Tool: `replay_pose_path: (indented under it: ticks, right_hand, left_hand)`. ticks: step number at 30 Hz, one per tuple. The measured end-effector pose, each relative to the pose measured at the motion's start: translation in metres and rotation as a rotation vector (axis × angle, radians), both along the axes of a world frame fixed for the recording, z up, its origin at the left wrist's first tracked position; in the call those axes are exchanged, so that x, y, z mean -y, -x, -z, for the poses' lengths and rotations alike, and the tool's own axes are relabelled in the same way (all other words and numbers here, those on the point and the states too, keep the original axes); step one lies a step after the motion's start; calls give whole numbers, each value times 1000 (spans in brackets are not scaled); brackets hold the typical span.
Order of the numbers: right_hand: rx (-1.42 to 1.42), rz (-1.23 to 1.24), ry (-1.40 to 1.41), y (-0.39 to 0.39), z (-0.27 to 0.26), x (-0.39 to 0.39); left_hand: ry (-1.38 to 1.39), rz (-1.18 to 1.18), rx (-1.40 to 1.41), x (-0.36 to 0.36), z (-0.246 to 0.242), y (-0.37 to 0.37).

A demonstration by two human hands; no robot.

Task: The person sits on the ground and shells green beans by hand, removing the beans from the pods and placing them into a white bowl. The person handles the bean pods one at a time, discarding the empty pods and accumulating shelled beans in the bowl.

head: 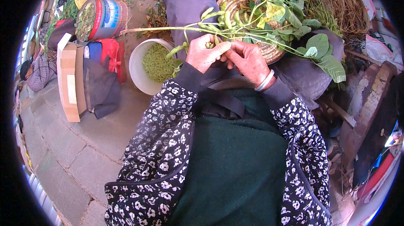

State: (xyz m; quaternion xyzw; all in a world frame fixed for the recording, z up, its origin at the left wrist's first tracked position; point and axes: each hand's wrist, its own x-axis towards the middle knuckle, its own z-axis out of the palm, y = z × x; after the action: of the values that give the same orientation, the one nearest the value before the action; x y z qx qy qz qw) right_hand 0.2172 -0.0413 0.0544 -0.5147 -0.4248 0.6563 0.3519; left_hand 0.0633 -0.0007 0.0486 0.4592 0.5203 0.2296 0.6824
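Observation:
My left hand (202, 52) and my right hand (249, 60) meet above my lap, fingertips together around a green bean pod that they mostly hide. A few loose green beans (209, 45) show in the curled fingers of the left hand. A cut bean plant (157, 29), with pods and leaves, lies across just beyond both hands. Left of my left hand, a white bucket (136, 68) holds many shelled green beans (159, 63). Behind the stem, a round woven basket (271, 54) rests by my knees with leaves and pods in it.
More leafy bean stalks (300, 5) and a heap of dry brown stalks (337, 2) lie at the far right. A printed tub (109, 19) stands far left, near a cardboard box (73, 80) and a red bag (110, 54). A worn wooden frame (366, 112) stands close right.

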Motion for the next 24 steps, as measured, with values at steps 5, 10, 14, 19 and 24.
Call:
replay_pose_path:
  ticks: [5, 10, 14, 19, 24]
  right_hand:
    - [-301, 102, 359, -4, -3, 3]
    - [333, 75, -226, 4, -9, 8]
    - [925, 243, -738, -17, -31, -7]
    - [591, -33, -353, -20, 32, 14]
    - [812, -316, -390, -28, 46, 6]
  left_hand:
    - [110, 70, 178, -2, 0, 14]
    - [317, -37, 327, -4, 6, 17]
    - [415, -130, 447, -5, 2, 19]
    - [504, -130, 723, -11, 24, 26]
    - [528, -132, 571, -3, -1, 29]
